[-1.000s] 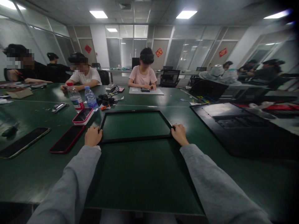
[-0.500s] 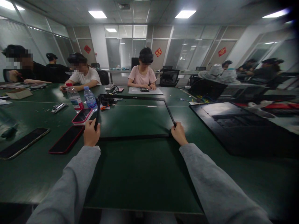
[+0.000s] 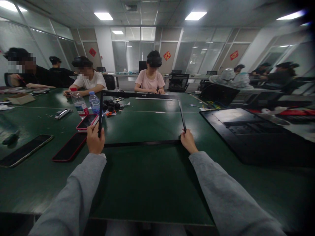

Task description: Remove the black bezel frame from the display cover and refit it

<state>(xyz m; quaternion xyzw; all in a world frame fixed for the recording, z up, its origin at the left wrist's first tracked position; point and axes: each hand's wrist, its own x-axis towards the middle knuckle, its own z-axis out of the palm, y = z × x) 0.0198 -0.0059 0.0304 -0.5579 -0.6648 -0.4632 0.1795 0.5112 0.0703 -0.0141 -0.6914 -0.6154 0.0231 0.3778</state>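
Observation:
A thin black monitor bezel (image 3: 145, 143), an empty rectangular frame with a small light logo on its far edge, is held up over the green table (image 3: 152, 183). My left hand (image 3: 95, 139) is closed around its left side near the lower corner. On the opposite side, my right hand (image 3: 189, 141) grips the bezel near its lower right corner. Through the opening the table top shows. The bezel tilts, its far edge higher than the near one. Fingertips of both hands are partly hidden behind the frame.
Phones in red (image 3: 70, 147) and pink cases (image 3: 86, 122), another phone (image 3: 27, 150) and two bottles (image 3: 80, 104) stand or lie left. A large black panel (image 3: 246, 131) lies right. Cables (image 3: 112, 105) are beyond the bezel. A person (image 3: 150, 78) sits opposite; others sit around.
The far edge of the bezel has risen, so the frame stands more upright and its logo shows more clearly. Both hands keep their hold, the left shifting slightly.

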